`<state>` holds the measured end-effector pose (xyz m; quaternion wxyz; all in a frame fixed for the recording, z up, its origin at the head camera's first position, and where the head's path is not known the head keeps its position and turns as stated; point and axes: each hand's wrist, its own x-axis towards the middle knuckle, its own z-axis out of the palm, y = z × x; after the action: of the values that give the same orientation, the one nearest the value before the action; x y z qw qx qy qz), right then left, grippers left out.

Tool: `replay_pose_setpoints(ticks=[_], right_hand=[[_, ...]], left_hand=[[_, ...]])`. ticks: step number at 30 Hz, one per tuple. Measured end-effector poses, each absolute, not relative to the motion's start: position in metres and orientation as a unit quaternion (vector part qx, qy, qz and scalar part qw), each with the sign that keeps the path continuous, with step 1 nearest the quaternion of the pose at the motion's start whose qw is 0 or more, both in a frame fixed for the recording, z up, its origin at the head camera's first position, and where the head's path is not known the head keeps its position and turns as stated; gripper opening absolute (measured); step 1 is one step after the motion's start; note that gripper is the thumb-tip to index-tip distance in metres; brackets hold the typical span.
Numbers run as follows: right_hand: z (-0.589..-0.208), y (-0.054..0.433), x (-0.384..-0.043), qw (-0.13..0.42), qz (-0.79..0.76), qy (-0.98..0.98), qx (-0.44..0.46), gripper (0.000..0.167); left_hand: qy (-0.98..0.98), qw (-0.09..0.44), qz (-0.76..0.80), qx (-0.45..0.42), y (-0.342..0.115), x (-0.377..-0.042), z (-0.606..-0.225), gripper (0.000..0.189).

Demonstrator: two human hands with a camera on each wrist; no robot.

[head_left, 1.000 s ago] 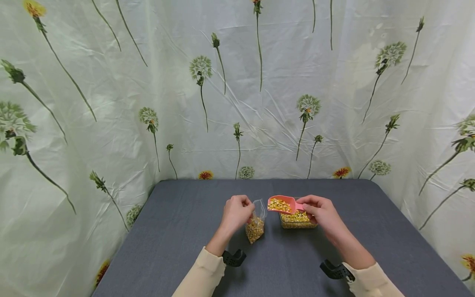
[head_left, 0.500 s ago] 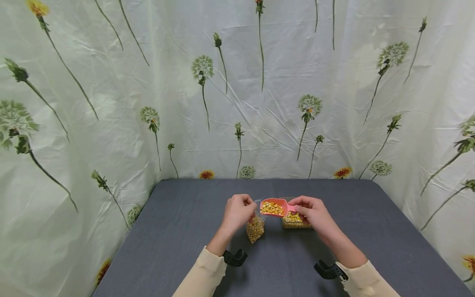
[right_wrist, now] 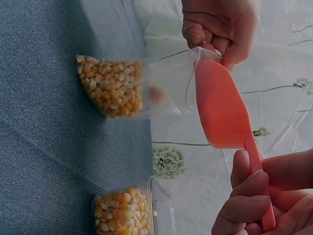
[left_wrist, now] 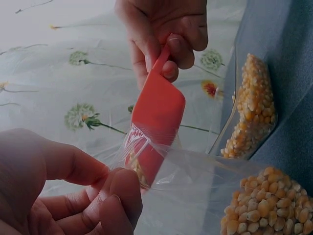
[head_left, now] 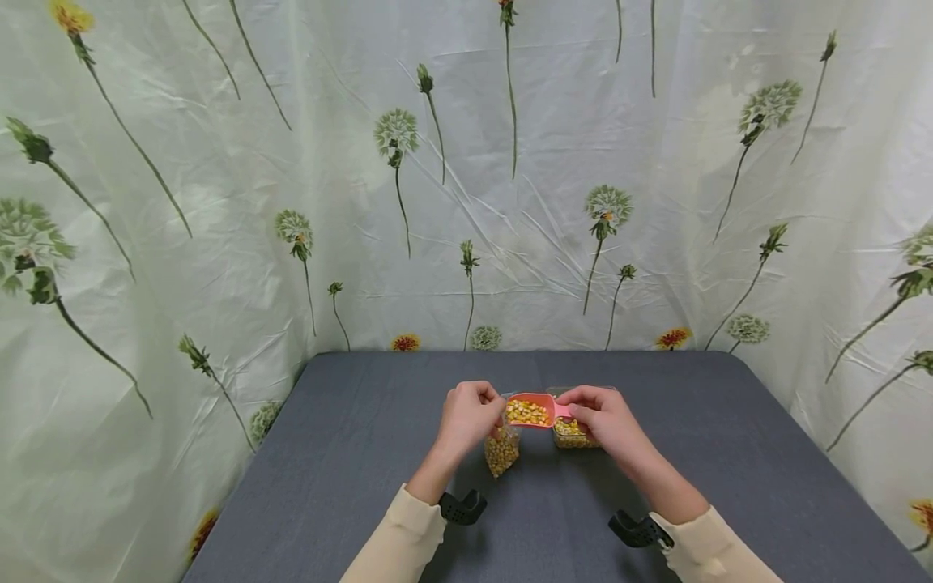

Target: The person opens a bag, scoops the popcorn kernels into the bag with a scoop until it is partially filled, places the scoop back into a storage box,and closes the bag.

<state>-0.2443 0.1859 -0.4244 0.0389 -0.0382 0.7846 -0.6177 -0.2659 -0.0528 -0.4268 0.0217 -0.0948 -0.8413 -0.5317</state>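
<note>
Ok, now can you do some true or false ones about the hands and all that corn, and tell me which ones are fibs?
1. The right hand is holding the scoop by its handle. True.
2. There is nothing in the scoop. False: it has corn in it.
3. The left hand pinches the bag near its opening. True.
4. The bag is full right up to the top. False: its corn fills only the lower part.
5. The clear box has corn in it too. True.
</note>
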Motion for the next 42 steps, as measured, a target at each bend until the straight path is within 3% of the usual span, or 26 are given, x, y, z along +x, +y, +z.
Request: replay_pose_setpoints(ticks=[42], right_hand=[[-0.419,0.165,-0.225,-0.137,-0.403,0.904,-0.052,0.015]], left_hand=[[-0.849,0.051,-0.518,-0.093,-0.047,-0.260,-0.423,0.022]])
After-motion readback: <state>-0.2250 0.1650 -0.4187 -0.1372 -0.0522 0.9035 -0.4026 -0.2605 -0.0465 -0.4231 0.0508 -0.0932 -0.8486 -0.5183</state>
